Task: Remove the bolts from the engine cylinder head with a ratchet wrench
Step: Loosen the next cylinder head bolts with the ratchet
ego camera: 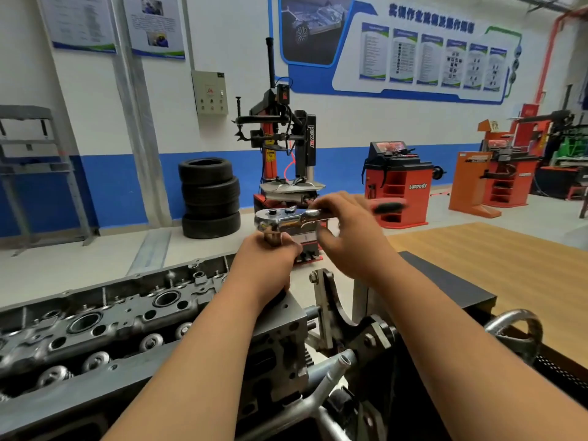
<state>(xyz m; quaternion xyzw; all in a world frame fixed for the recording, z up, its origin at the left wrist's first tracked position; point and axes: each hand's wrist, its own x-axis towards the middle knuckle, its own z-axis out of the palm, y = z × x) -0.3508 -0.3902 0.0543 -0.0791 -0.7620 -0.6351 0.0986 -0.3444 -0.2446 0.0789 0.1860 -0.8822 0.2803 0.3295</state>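
Cylinder head fills my lower-left feed. Left hand is wrapped round the extension above its right end; right hand, a bit blurry, grips the ratchet wrench handle, wrench sitting on that extension.

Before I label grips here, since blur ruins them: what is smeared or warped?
Head view: right hand and the ratchet wrench handle are motion-smeared; left hand and cylinder head look sharp; the wide lens tilts the wall conduit; light is even, no harsh glare.
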